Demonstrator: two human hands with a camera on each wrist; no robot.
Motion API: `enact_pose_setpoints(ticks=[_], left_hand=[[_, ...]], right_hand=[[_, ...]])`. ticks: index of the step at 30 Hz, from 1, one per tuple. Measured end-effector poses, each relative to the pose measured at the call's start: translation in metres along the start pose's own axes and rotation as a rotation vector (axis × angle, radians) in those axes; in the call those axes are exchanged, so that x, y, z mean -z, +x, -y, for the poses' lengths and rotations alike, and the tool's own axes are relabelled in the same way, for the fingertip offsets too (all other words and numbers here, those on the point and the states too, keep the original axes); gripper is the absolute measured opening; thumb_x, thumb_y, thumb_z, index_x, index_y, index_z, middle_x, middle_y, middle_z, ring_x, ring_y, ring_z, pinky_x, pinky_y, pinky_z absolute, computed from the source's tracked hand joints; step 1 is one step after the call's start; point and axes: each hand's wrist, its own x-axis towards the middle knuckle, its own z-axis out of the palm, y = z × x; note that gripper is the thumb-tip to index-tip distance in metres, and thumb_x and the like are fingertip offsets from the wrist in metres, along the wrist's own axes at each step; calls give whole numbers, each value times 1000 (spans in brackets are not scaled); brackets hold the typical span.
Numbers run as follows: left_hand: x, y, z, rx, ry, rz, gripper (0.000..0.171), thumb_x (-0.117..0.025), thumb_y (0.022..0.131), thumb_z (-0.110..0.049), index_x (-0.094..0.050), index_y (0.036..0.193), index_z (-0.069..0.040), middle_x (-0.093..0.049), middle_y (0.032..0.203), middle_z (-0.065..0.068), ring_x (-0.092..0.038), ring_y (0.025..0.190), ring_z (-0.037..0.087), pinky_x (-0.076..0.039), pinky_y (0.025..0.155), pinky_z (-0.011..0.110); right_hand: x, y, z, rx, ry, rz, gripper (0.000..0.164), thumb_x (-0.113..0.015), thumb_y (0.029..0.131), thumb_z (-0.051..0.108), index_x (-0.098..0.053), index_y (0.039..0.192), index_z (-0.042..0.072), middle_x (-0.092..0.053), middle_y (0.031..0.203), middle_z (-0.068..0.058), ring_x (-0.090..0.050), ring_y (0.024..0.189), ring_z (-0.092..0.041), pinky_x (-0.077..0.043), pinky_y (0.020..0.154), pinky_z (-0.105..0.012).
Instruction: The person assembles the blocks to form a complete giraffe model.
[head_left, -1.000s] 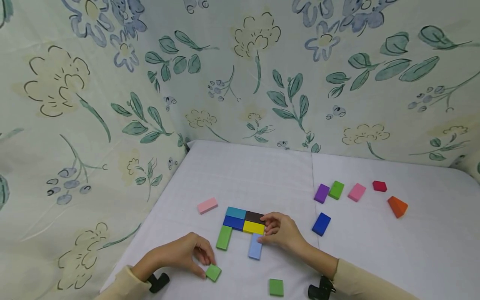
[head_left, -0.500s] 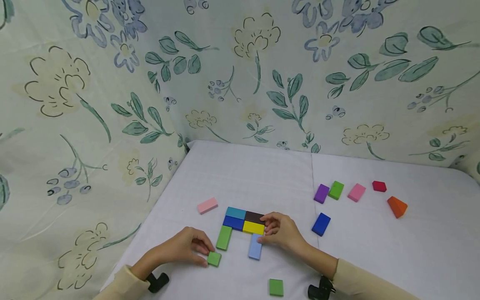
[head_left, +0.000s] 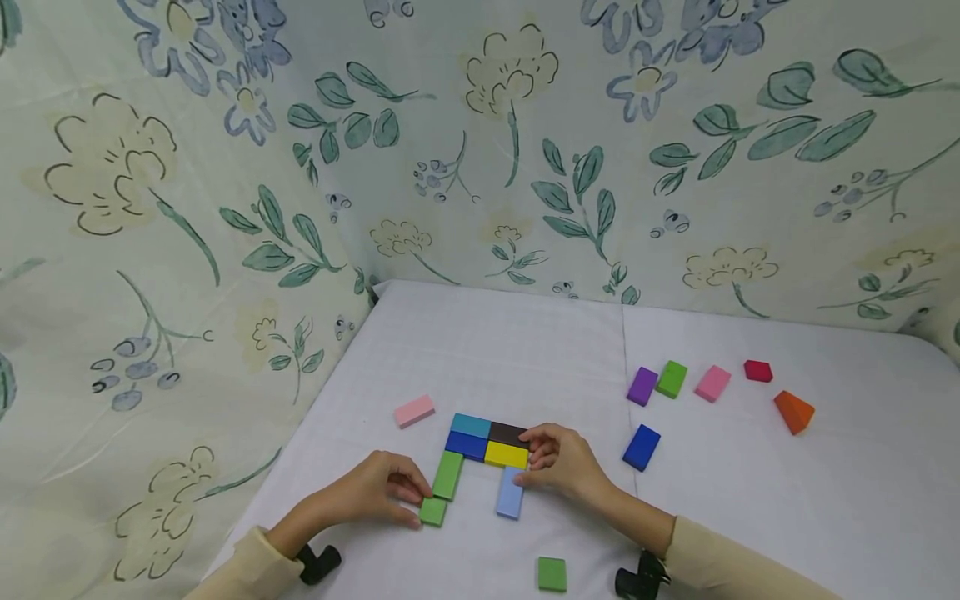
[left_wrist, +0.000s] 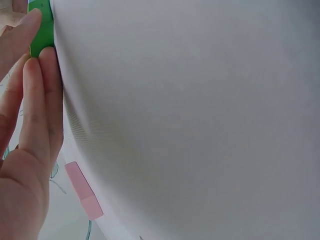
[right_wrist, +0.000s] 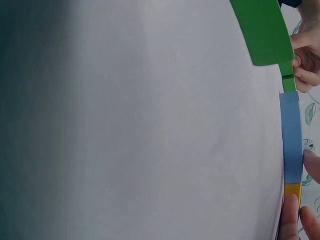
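In the head view, my left hand (head_left: 375,490) pinches a small square green block (head_left: 432,512) between thumb and fingertips. The block sits at the lower end of a longer green block (head_left: 447,475). My right hand (head_left: 568,461) rests at the right side of the flat block arrangement. Its thumb touches the light blue block (head_left: 508,497), and its index fingertip is on the end of the dark brown block (head_left: 506,432). The yellow block (head_left: 506,454), dark blue block (head_left: 467,446) and teal block (head_left: 472,426) complete the two joined rows, from which both legs run down.
A loose green square (head_left: 552,574) lies near the front. Left of the rows is a pale pink block (head_left: 415,411). Toward the right lie a blue block (head_left: 642,447), a purple block (head_left: 642,387), an orange wedge (head_left: 793,412) and several others. A floral cloth (head_left: 450,225) hangs behind.
My left hand has moved the small green square up and slightly right, from apart to against the lower end of the long green block. The right hand stays in place.
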Motion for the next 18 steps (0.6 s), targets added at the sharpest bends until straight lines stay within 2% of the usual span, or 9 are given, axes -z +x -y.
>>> enact_pose_setpoints(ticks=[18], left_hand=[[-2, 1, -1, 8, 2, -11, 29, -88, 73, -3, -72, 97, -8, -71, 96, 5, -69, 84, 16, -58, 76, 29]], right_hand=[[0, -1, 4, -19, 0, 0, 52, -91, 70, 4, -65, 114, -6, -61, 85, -12, -61, 71, -19, -56, 68, -21]])
